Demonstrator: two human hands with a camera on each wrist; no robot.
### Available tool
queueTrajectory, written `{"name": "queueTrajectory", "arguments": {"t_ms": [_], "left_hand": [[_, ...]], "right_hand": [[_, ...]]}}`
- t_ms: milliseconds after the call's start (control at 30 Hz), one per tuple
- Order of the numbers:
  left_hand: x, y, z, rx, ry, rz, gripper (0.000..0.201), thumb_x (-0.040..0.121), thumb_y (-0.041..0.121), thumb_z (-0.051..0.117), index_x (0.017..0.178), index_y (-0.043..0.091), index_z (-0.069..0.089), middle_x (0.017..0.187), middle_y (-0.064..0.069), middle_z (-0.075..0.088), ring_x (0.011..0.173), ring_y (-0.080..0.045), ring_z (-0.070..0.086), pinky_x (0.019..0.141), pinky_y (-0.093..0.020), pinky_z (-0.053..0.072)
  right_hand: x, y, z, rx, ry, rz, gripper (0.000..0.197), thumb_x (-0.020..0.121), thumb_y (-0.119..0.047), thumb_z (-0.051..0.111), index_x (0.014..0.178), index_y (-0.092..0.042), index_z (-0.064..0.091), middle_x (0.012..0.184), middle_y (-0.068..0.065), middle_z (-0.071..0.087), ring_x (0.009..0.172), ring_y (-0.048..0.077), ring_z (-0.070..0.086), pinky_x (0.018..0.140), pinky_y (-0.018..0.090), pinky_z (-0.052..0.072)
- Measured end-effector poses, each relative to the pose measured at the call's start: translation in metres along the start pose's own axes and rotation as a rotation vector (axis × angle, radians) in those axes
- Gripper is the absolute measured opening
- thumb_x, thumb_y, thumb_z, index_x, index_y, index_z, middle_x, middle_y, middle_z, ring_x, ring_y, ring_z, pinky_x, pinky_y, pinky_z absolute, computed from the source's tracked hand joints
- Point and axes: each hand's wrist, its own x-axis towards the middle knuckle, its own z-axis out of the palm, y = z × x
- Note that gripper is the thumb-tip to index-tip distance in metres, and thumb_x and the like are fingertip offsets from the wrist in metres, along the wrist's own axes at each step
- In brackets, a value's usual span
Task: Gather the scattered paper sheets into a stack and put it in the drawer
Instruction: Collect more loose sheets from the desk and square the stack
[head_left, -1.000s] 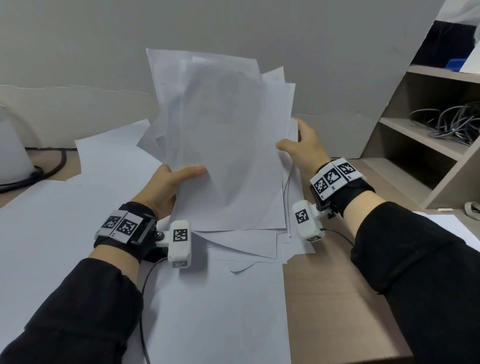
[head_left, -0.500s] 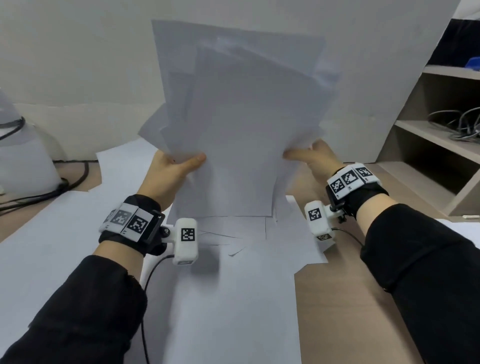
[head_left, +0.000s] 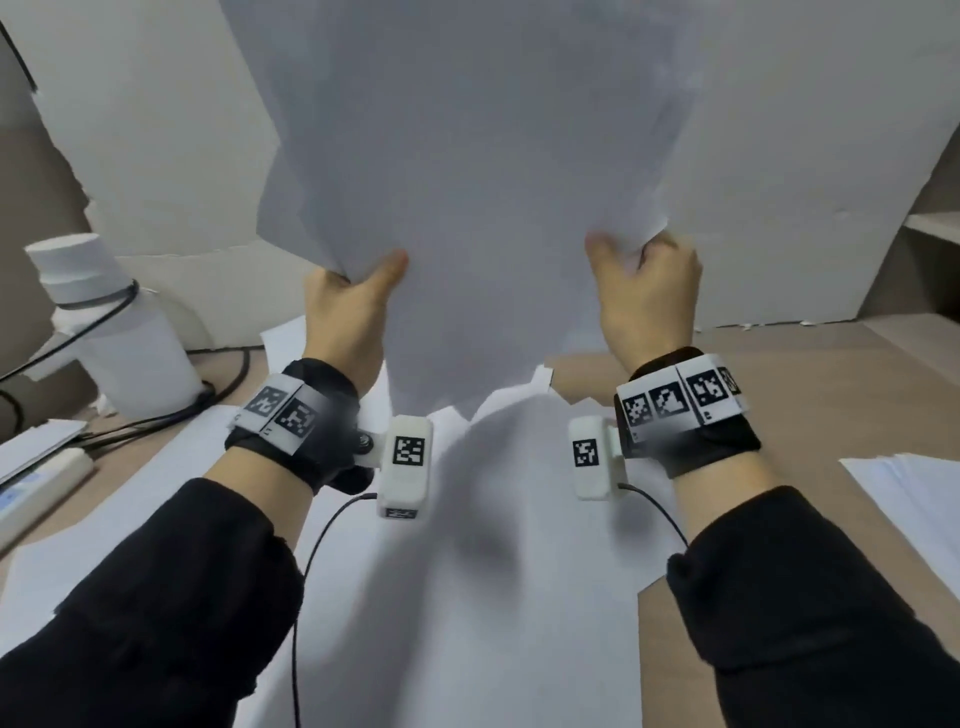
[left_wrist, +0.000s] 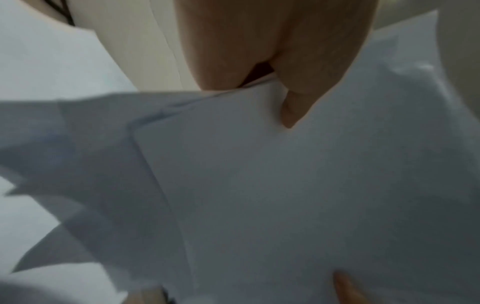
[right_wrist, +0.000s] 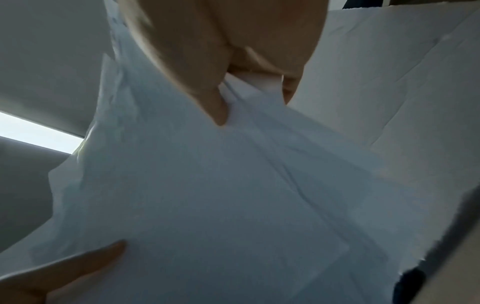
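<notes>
An uneven stack of white paper sheets (head_left: 483, 182) stands upright in the air above the desk, its lower edge off the surface. My left hand (head_left: 353, 296) grips its left edge, thumb in front (left_wrist: 293, 111). On the other side my right hand (head_left: 639, 296) pinches the right edge, and the sheets crumple a little there (right_wrist: 249, 127). More loose sheets (head_left: 467, 571) lie flat on the desk below the hands. The sheets' bottom corners are staggered. No drawer is in view.
A white plastic bottle (head_left: 104, 322) with a black cable round it stands at the left. A power strip (head_left: 36, 483) lies near the left edge. Another pile of paper (head_left: 914, 499) sits at the right. A white board (head_left: 156, 130) backs the wooden desk (head_left: 779, 384).
Both hands have raised the stack off the desk and stood it more upright. The view has tilted up, so the stack now fills the top of the picture.
</notes>
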Motion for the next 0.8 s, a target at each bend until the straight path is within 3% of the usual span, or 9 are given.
{"name": "queueTrajectory", "arguments": {"t_ms": [100,200,300,367,433,467,567,633,800], "left_hand": [[-0.002,-0.008,0.009,-0.053,0.064,-0.077,0.037,0.089,0.001,0.072,0.124,-0.002,0.063,0.116,-0.015,0.073,0.102,-0.027,0.073,0.087,-0.039,0.06],[0.0,-0.021,0.002,-0.024,0.037,-0.132,0.046,0.086,0.007,0.077,0.129,-0.001,0.062,0.119,-0.014,0.072,0.107,-0.026,0.072,0.091,-0.038,0.058],[0.01,-0.023,-0.012,-0.017,-0.091,-0.157,0.048,0.089,0.004,0.072,0.134,0.001,0.058,0.126,-0.014,0.07,0.117,-0.03,0.067,0.094,-0.039,0.055],[0.018,-0.017,-0.017,0.014,-0.182,-0.14,0.047,0.09,0.002,0.068,0.135,0.003,0.057,0.129,-0.013,0.068,0.12,-0.031,0.065,0.096,-0.041,0.054],[0.024,-0.012,-0.015,0.058,-0.26,-0.106,0.047,0.088,-0.002,0.067,0.133,0.005,0.058,0.13,-0.014,0.068,0.122,-0.032,0.064,0.098,-0.044,0.053],[0.027,-0.01,-0.012,0.092,-0.288,-0.092,0.048,0.086,-0.005,0.069,0.132,0.004,0.06,0.129,-0.015,0.068,0.121,-0.033,0.064,0.099,-0.046,0.053],[0.029,-0.008,0.003,0.248,-0.33,-0.061,0.056,0.077,-0.005,0.08,0.129,0.0,0.062,0.128,-0.017,0.069,0.119,-0.034,0.065,0.104,-0.052,0.05],[0.031,-0.006,0.01,0.35,-0.327,-0.024,0.053,0.076,-0.005,0.082,0.126,0.002,0.065,0.124,-0.013,0.071,0.116,-0.03,0.068,0.104,-0.049,0.051],[0.033,0.003,0.022,0.343,-0.239,0.04,0.032,0.078,0.003,0.084,0.107,0.013,0.074,0.111,-0.007,0.077,0.105,-0.024,0.073,0.099,-0.045,0.056]], "right_hand": [[0.007,-0.007,0.0,-0.013,0.037,-0.083,0.024,0.09,-0.02,0.065,0.07,-0.006,0.063,0.056,-0.022,0.042,0.059,0.006,0.038,0.054,0.006,0.028],[0.019,-0.002,-0.007,0.019,-0.082,-0.058,0.023,0.088,-0.022,0.064,0.068,-0.014,0.055,0.056,-0.025,0.055,0.055,0.001,0.049,0.054,0.009,0.033],[0.027,0.011,-0.014,0.003,-0.312,0.003,0.023,0.082,-0.034,0.07,0.089,-0.013,0.067,0.089,-0.011,0.073,0.084,0.007,0.068,0.079,0.032,0.056],[0.032,0.021,-0.017,-0.024,-0.455,0.057,0.04,0.076,-0.046,0.075,0.099,-0.014,0.066,0.101,-0.003,0.073,0.098,0.015,0.069,0.09,0.041,0.056],[0.034,0.022,-0.018,-0.072,-0.522,0.101,0.064,0.066,-0.061,0.075,0.103,-0.01,0.065,0.107,0.01,0.071,0.101,0.027,0.067,0.089,0.05,0.055],[0.035,0.025,-0.017,-0.071,-0.553,0.111,0.062,0.065,-0.06,0.077,0.102,-0.011,0.066,0.107,0.01,0.071,0.101,0.026,0.067,0.089,0.048,0.055],[0.032,0.023,-0.017,0.018,-0.623,0.128,0.023,0.077,-0.024,0.08,0.096,-0.025,0.069,0.097,-0.013,0.072,0.09,-0.005,0.067,0.08,0.016,0.053],[0.03,0.025,-0.015,0.029,-0.602,0.115,0.031,0.076,-0.016,0.079,0.104,-0.021,0.068,0.099,-0.015,0.07,0.092,-0.005,0.067,0.08,0.017,0.053],[0.029,0.022,-0.008,0.09,-0.369,0.114,0.039,0.071,-0.022,0.074,0.108,-0.012,0.065,0.102,-0.005,0.072,0.096,0.011,0.069,0.087,0.04,0.057]]}}
